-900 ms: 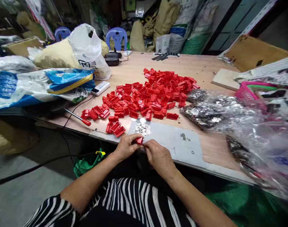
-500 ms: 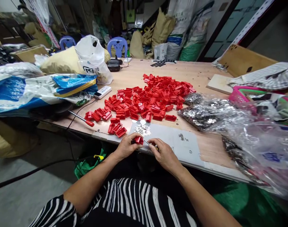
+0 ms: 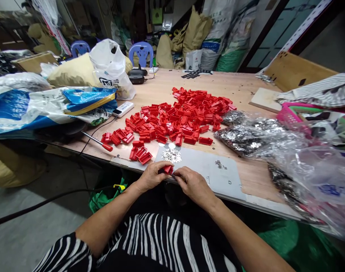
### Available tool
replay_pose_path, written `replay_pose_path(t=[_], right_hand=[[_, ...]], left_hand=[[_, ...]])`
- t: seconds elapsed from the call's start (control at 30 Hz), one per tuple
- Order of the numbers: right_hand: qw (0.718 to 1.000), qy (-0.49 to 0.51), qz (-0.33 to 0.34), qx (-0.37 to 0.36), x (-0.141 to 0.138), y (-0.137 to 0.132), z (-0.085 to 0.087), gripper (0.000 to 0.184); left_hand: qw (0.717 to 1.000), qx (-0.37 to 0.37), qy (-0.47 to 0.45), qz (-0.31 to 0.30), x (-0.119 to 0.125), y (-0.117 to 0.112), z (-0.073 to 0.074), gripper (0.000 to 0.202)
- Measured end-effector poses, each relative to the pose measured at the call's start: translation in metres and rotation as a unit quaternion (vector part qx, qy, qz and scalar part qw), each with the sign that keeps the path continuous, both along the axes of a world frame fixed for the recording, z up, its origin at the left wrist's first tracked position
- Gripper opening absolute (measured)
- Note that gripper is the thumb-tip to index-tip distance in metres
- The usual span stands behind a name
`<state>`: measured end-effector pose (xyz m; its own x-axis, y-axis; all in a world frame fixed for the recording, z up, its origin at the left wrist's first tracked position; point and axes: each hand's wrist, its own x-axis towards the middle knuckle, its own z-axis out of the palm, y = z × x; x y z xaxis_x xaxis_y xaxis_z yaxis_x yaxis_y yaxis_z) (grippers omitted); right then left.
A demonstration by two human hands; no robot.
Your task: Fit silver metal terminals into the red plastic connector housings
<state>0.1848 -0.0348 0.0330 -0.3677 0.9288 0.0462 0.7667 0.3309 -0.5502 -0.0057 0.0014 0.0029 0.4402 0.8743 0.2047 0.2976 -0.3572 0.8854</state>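
My left hand (image 3: 152,176) is closed around a small red plastic case (image 3: 168,169) at the table's front edge. Against the case's right end, my right hand (image 3: 193,184) pinches a thin metal piece (image 3: 174,174); most of it is hidden by the fingers, so its kind does not show. Just beyond my hands lies a little heap of shiny flat metal parts (image 3: 171,155) on a grey sheet (image 3: 195,160). Several loose red cases (image 3: 140,154) rest left of that heap, and a large pile of the same cases (image 3: 178,117) spreads behind it.
A red-handled tool (image 3: 104,146) and a white device with a cable (image 3: 123,109) lie on the left, near stacked bags (image 3: 87,102). Clear bags of metal parts (image 3: 246,138) cover the right side beside a pink basket (image 3: 291,115). Small metal bits (image 3: 220,165) sit on the sheet.
My right hand has moved slightly left, up against the red case. The thin metal shaft that showed between them is now mostly covered. The case has tilted a little in my left hand.
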Motion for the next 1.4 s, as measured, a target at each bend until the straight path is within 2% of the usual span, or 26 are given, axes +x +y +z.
replay_pose_path(t=[0.23, 0.47, 0.77, 1.17, 1.4], right_hand=[[0.999, -0.046, 0.01, -0.015, -0.003, 0.005, 0.01, 0.016], [0.999, -0.035, 0.013, -0.033, -0.002, 0.008, 0.011, 0.017], [0.999, -0.031, 0.009, -0.032, 0.004, 0.005, 0.014, 0.018], [0.999, -0.041, 0.023, -0.024, 0.002, 0.008, 0.012, 0.02], [0.996, -0.089, 0.003, -0.005, -0.012, 0.005, 0.006, 0.022]], left_hand=[[1.0, -0.002, 0.007, 0.002, 0.001, 0.0, 0.002, 0.034], [1.0, 0.019, 0.002, -0.003, 0.0, 0.001, -0.002, 0.034], [1.0, 0.002, 0.017, -0.004, 0.0, 0.0, 0.002, 0.035], [1.0, 0.0, 0.006, -0.004, 0.0, -0.001, 0.003, 0.036], [1.0, -0.005, 0.002, 0.008, 0.003, -0.003, 0.002, 0.035]])
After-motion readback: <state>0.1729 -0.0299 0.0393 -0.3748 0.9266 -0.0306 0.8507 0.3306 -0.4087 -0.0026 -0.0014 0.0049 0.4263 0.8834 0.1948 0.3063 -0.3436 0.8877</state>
